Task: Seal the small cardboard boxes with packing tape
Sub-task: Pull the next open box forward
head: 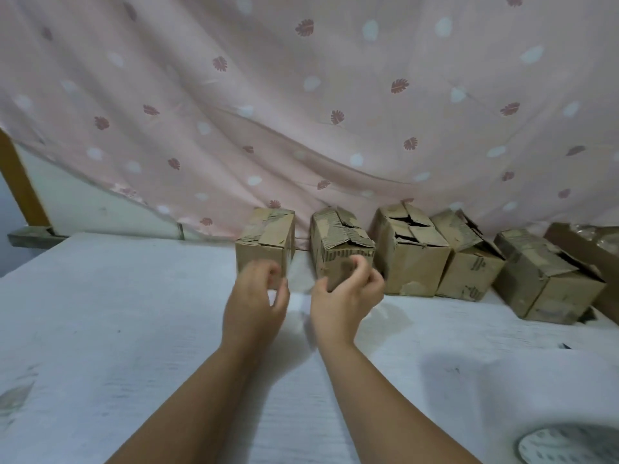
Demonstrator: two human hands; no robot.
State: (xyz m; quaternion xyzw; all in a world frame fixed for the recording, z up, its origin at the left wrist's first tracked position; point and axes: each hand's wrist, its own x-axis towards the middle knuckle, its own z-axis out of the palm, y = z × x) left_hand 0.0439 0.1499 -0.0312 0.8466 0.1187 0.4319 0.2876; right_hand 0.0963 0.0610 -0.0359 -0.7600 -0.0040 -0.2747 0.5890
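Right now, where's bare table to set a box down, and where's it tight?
Free: the left half of the table, from the leftmost box to the left edge; also the patch between the right hand and the tape roll. Crowded: the box row along the curtain, back right.

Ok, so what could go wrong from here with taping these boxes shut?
The flaps on the second box from the left and the third box are torn and buckled, so tape may not lie flat. The third box touches the fourth box, so tape could catch both. The curtain hangs right behind the row and could stick to loose tape.
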